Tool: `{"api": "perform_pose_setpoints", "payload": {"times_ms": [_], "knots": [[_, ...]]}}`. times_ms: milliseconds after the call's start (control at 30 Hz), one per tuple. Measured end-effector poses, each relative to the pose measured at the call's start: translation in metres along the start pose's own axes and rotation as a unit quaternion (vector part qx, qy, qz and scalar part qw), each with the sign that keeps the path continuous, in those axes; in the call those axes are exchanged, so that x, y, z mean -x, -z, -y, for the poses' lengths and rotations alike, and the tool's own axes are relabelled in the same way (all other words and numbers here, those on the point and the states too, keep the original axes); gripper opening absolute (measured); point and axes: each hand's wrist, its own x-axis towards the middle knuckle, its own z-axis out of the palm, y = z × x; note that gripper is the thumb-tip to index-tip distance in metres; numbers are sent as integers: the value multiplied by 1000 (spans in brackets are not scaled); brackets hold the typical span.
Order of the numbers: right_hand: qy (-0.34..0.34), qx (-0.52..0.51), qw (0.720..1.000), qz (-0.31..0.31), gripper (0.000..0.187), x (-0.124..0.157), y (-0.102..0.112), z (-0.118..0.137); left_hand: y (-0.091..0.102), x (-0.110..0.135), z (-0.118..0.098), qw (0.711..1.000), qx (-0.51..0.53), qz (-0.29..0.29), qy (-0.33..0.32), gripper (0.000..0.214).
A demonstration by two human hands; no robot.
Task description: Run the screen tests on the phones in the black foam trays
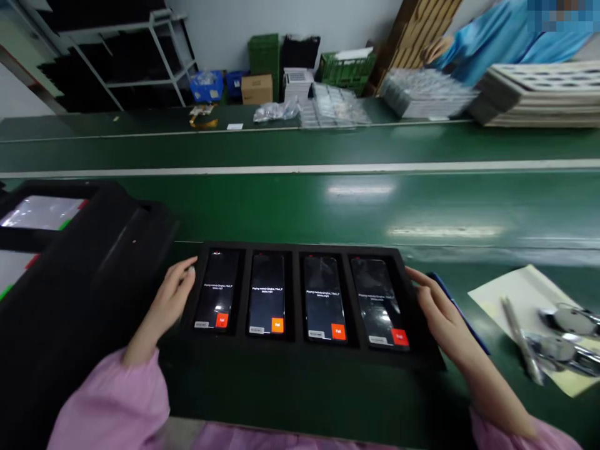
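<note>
A black tray [292, 294] lies on the green bench with several smartphones side by side in its slots. The leftmost phone [216, 303], the second phone [267, 306], the third phone [324, 312] and the rightmost phone [379, 312] have dark lit screens with white text and a red or orange "Fail" box at lower right. My left hand [174, 292] holds the tray's left edge, thumb near the leftmost phone. At the opposite end my right hand [435, 306] grips the right edge, its fingertips partly hidden.
Left stands a black housing [117, 250] with bright screens. At right are a blue-edged flat object [473, 331], yellow paper [506, 284], a pen [520, 337] and shiny metal parts [562, 350]. Across the bench, a blue-sleeved person [492, 40] stands behind stacked trays [534, 94].
</note>
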Motion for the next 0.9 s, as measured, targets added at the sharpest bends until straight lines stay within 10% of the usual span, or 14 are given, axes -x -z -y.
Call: {"api": "perform_pose_setpoints", "payload": {"times_ms": [200,900], "knots": [[-99,-115,988,22,43,-87,-32,-25,-38,-91,-9,993,103,-19,-63,71],[-71,-90,987,108,69,-95,-40,-30,-53,-94,26,982,82,42,-164,50]]}}
